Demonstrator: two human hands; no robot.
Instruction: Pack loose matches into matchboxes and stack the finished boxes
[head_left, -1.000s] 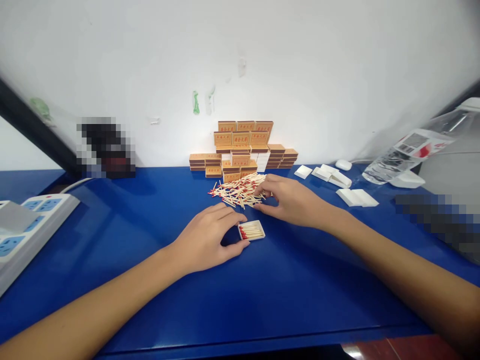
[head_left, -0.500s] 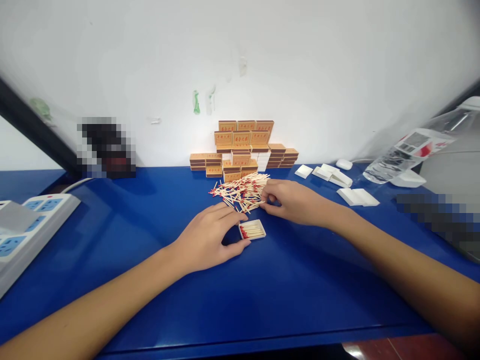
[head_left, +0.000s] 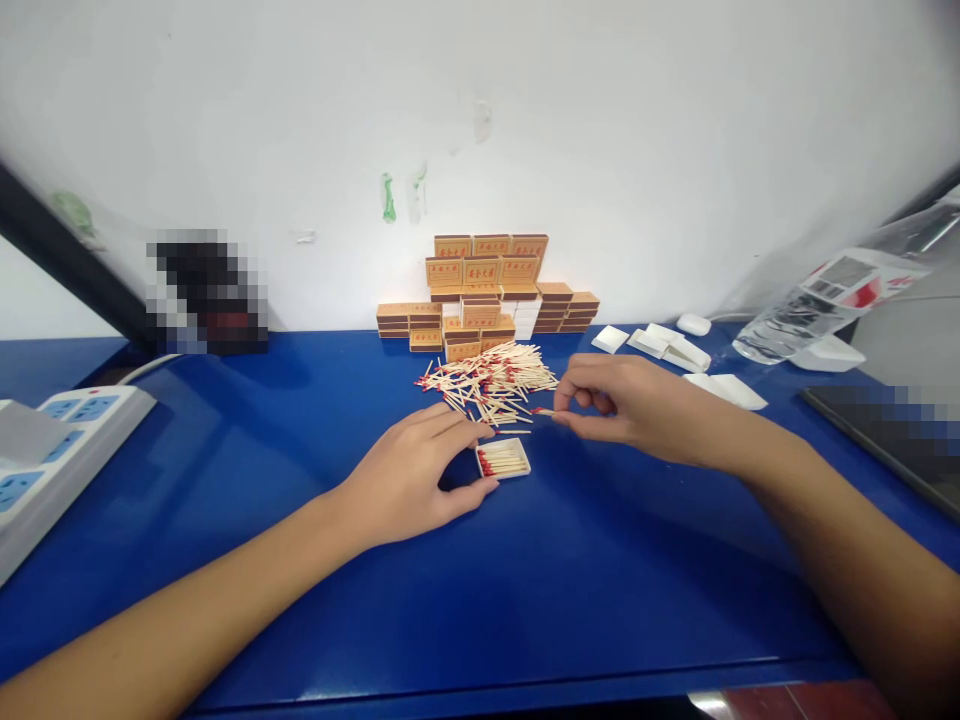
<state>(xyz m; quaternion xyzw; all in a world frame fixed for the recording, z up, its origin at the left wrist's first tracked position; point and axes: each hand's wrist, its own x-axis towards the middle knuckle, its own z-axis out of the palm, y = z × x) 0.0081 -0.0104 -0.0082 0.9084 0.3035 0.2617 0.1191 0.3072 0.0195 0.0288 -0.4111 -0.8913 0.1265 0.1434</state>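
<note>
My left hand (head_left: pixel 416 480) steadies a small white matchbox tray (head_left: pixel 528 462), thumb at its near left corner and fingers at its far left corner. Inside the tray lies a layer of red-tipped matches, heads to the left. Between the thumb and fingers of my right hand (head_left: pixel 630 408) is a match (head_left: pixel 544 412), its red head pointing left; whether more than one is pinched I cannot tell. A loose heap of matches (head_left: pixel 499 378) spreads beyond both hands. One single match (head_left: pixel 514 432) lies just behind the tray.
Stacked orange matchboxes (head_left: pixel 480 272) stand against the wall behind the heap. Several white tray pieces (head_left: pixel 667 345) lie to the right, near a clear plastic bottle (head_left: pixel 787 315). A power strip (head_left: pixel 82 430) is at the left, and a dark flat object (head_left: pixel 877 440) at the right edge.
My right hand has drawn back to the right from the heap with a match in its pinch. A single match now shows behind the tray. My left hand stays at the tray.
</note>
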